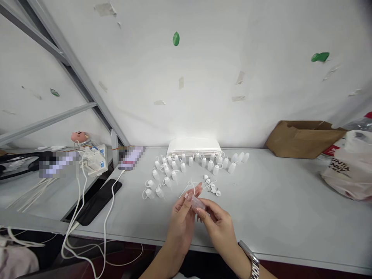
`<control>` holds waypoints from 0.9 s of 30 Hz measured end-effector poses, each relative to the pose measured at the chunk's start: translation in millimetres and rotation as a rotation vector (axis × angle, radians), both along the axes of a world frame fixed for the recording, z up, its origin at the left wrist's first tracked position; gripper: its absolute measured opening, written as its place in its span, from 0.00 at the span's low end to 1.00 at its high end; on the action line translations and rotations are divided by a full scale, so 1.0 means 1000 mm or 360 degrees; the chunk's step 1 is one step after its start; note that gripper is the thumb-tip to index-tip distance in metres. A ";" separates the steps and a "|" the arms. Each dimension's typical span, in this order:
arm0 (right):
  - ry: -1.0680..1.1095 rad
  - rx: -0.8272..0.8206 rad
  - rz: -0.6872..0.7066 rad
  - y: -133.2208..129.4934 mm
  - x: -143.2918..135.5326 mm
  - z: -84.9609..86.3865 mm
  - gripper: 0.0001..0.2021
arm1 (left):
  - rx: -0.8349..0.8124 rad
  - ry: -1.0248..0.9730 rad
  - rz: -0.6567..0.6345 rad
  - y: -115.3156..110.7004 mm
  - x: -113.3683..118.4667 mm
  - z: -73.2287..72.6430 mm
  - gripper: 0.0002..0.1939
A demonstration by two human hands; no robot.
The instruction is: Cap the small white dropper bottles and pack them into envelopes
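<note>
- Holding one small translucent white plastic bottle (198,202) between both hands, you have it tilted above the front part of the pale grey tabletop (276,217).
- Left hand (182,219): thumb and fingers closed around the bottle's upper-left end; other fingertips extend beyond it.
- Right hand (220,224): thumb and index finger pinched nearly together on the bottle's lower-right end. A silver metal-link wristwatch (253,260) sits on your right wrist.
- A thin white plastic strap (192,186) shows just beyond your left fingers; whether it joins the bottle, you cannot tell.
- Just beyond your hands, a small cluster of loose white caps with thin straps (213,188) lies on the tabletop.
- Farther out, many small white-capped bottles (174,175), some with looped straps, spread leftward and toward the wall.
- At the right end of this spread, a few translucent bottles (241,157) lie close together.
- Behind them, a flat white stack (194,147) lies by the white wall (203,77).
- Left side: a black phone (100,202) beside white cables (109,211).
- Right side: a brown paper bag (305,140) near a whitish plastic bag (350,168).
</note>
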State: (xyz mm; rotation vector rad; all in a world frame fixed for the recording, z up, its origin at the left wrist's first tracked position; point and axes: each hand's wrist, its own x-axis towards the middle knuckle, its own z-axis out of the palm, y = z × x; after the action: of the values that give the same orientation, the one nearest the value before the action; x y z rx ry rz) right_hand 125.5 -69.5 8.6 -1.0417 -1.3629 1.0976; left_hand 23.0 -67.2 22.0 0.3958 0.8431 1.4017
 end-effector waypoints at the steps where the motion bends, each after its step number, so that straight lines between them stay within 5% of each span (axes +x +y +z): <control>1: 0.0029 -0.0028 0.0000 0.000 0.000 0.001 0.10 | 0.0006 -0.0004 -0.0024 0.000 -0.001 0.000 0.13; 12: 0.0653 -0.0414 0.0376 0.009 -0.003 0.009 0.10 | 0.0000 0.0168 0.0007 -0.003 -0.007 0.004 0.20; 27: 0.0392 -0.0305 0.0245 0.004 0.000 0.011 0.10 | 0.0056 0.0414 0.0006 0.004 -0.016 0.003 0.16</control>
State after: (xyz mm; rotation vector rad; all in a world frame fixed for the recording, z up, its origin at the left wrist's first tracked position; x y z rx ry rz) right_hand 125.5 -65.9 19.8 -0.9131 -1.1712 1.4440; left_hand 7.5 -63.6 24.6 0.6135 1.0310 1.3880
